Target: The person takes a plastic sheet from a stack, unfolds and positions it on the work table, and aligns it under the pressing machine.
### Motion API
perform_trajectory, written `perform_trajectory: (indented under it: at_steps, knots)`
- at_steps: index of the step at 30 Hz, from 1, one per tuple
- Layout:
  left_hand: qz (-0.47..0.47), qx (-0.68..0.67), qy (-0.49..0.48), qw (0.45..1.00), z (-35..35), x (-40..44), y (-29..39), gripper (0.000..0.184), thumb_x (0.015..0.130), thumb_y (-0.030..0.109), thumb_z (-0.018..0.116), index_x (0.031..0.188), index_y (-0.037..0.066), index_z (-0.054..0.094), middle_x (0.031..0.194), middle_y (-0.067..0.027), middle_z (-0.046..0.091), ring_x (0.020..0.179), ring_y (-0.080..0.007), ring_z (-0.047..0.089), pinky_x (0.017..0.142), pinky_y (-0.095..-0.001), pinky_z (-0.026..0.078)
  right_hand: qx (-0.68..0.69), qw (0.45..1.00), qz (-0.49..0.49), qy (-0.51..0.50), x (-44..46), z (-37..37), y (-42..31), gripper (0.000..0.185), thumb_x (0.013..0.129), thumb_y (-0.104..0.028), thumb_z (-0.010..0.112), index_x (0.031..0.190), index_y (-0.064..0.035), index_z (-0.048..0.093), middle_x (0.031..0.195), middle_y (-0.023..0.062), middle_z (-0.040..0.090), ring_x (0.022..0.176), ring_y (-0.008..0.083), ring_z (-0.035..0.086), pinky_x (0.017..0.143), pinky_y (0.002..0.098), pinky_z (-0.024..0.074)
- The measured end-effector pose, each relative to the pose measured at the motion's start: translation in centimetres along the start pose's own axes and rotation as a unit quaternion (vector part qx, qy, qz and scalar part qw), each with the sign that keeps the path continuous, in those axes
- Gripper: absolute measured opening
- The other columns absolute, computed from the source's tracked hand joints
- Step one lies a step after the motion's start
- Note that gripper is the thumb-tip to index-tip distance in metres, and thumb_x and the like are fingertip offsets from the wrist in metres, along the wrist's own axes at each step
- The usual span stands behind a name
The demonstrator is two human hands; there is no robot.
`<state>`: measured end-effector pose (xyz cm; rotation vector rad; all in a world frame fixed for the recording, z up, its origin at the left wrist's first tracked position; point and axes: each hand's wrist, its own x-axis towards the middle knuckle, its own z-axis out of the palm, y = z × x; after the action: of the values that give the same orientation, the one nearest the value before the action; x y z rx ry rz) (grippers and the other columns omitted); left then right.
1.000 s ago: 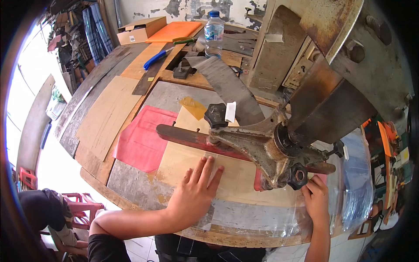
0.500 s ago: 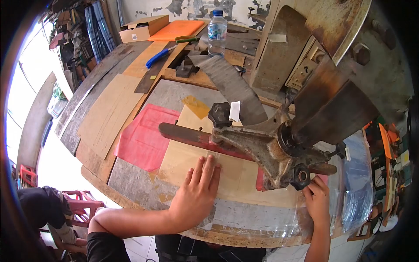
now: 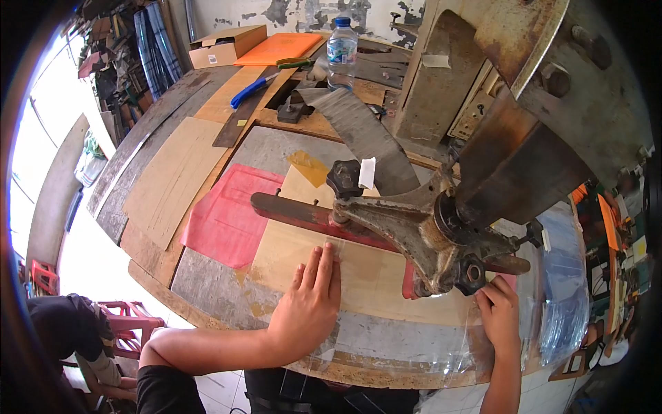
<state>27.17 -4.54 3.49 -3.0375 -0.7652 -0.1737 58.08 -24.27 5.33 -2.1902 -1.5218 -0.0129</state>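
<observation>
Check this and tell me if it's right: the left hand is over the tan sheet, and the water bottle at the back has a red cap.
The cap colour is wrong: the head view shows it is blue. The left hand is over the tan sheet, with the water bottle at the back.

Glossy clear plastic film (image 3: 472,352), rough metal bracket (image 3: 408,226)
</observation>
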Motion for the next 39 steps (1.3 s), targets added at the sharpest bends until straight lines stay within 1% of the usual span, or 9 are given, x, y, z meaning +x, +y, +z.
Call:
perform_trajectory:
  at_steps: [11, 13, 16, 19, 21, 26, 35, 37, 39]
  knots:
    - [0.010, 0.017, -0.014, 1.000, -0.01, 0.00, -0.08, 0.064, 0.090, 0.012, 0.053, 0.144, -0.023, 0.043, 0.159, -0.0422, 0.032, 0.148, -0.0518, 0.040, 0.115, -0.0552, 0.046, 0.004, 1.000, -0.003, 0.000, -0.02, -0.03, 0.30, 0.032, 0.094, -0.008, 0.075, 0.126, -0.0081, 0.077, 0.089, 0.0132, 0.066, 0.077, 0.0272, 0.066, 0.070, 0.0388, 0.0530]
    - [0.019, 0.061, -0.012, 0.998, 0.10, 0.06, -0.03, 0.062, 0.093, 0.014, 0.054, 0.144, -0.021, 0.045, 0.156, -0.0420, 0.038, 0.145, -0.0497, 0.046, 0.112, -0.0542, 0.049, 0.005, 1.000, 0.001, -0.003, -0.08, -0.07, 0.42, 0.032, 0.094, -0.008, 0.075, 0.126, -0.0086, 0.077, 0.089, 0.0132, 0.066, 0.078, 0.0271, 0.066, 0.070, 0.0384, 0.0532]
    - [0.017, 0.058, -0.008, 0.998, 0.18, 0.07, 0.02, 0.062, 0.093, 0.013, 0.055, 0.144, -0.021, 0.046, 0.156, -0.0419, 0.039, 0.145, -0.0492, 0.047, 0.112, -0.0538, 0.049, 0.010, 1.000, 0.014, -0.009, -0.02, -0.25, 0.03, 0.032, 0.094, -0.008, 0.075, 0.126, -0.0094, 0.077, 0.090, 0.0131, 0.066, 0.079, 0.0271, 0.067, 0.071, 0.0381, 0.0535]
    - [0.002, 0.021, -0.007, 1.000, 0.23, 0.00, 0.12, 0.063, 0.091, 0.010, 0.053, 0.144, -0.022, 0.043, 0.159, -0.0414, 0.033, 0.148, -0.0509, 0.042, 0.115, -0.0553, 0.046, 0.007, 1.000, 0.021, -0.015, 0.13, -0.42, -0.19, 0.031, 0.095, -0.008, 0.075, 0.126, -0.0095, 0.077, 0.090, 0.0130, 0.066, 0.079, 0.0271, 0.067, 0.071, 0.0381, 0.0536]
    - [0.000, 0.023, -0.008, 1.000, 0.26, -0.02, 0.16, 0.063, 0.091, 0.010, 0.053, 0.144, -0.022, 0.044, 0.159, -0.0412, 0.033, 0.148, -0.0506, 0.042, 0.115, -0.0550, 0.046, 0.001, 1.000, 0.018, -0.018, 0.12, -0.43, -0.18, 0.031, 0.095, -0.007, 0.075, 0.126, -0.0094, 0.077, 0.090, 0.0129, 0.066, 0.079, 0.0270, 0.067, 0.071, 0.0380, 0.0537]
    - [-0.002, 0.037, -0.009, 0.999, 0.15, 0.03, 0.32, 0.062, 0.091, 0.011, 0.052, 0.144, -0.021, 0.044, 0.160, -0.0406, 0.033, 0.148, -0.0495, 0.042, 0.116, -0.0540, 0.045, 0.004, 1.000, -0.010, 0.004, 0.02, -0.17, 0.15, 0.033, 0.093, -0.007, 0.076, 0.126, -0.0093, 0.077, 0.085, 0.0119, 0.063, 0.074, 0.0258, 0.063, 0.068, 0.0386, 0.0514]
    - [-0.002, 0.039, -0.004, 0.999, 0.15, -0.02, 0.22, 0.062, 0.092, 0.012, 0.054, 0.144, -0.020, 0.046, 0.160, -0.0389, 0.035, 0.148, -0.0481, 0.043, 0.115, -0.0534, 0.046, 0.000, 1.000, 0.003, 0.006, -0.27, 0.08, 0.33, 0.033, 0.093, -0.008, 0.076, 0.126, -0.0096, 0.077, 0.082, 0.0120, 0.059, 0.071, 0.0260, 0.059, 0.066, 0.0396, 0.0497]
    - [-0.001, 0.057, 0.001, 0.998, 0.15, 0.07, 0.22, 0.061, 0.094, 0.013, 0.054, 0.144, -0.020, 0.047, 0.156, -0.0398, 0.041, 0.146, -0.0464, 0.046, 0.114, -0.0521, 0.047, -0.001, 1.000, 0.001, 0.009, -0.31, 0.17, 0.44, 0.033, 0.093, -0.008, 0.076, 0.126, -0.0094, 0.077, 0.082, 0.0124, 0.059, 0.071, 0.0266, 0.060, 0.067, 0.0401, 0.0500]
    - [0.000, 0.050, 0.008, 0.999, 0.08, 0.13, 0.13, 0.060, 0.093, 0.013, 0.053, 0.143, -0.020, 0.047, 0.156, -0.0394, 0.041, 0.146, -0.0460, 0.046, 0.113, -0.0515, 0.047, -0.004, 1.000, 0.001, 0.012, -0.25, 0.15, 0.36, 0.033, 0.093, -0.008, 0.076, 0.126, -0.0092, 0.077, 0.083, 0.0127, 0.059, 0.071, 0.0272, 0.060, 0.067, 0.0405, 0.0502]
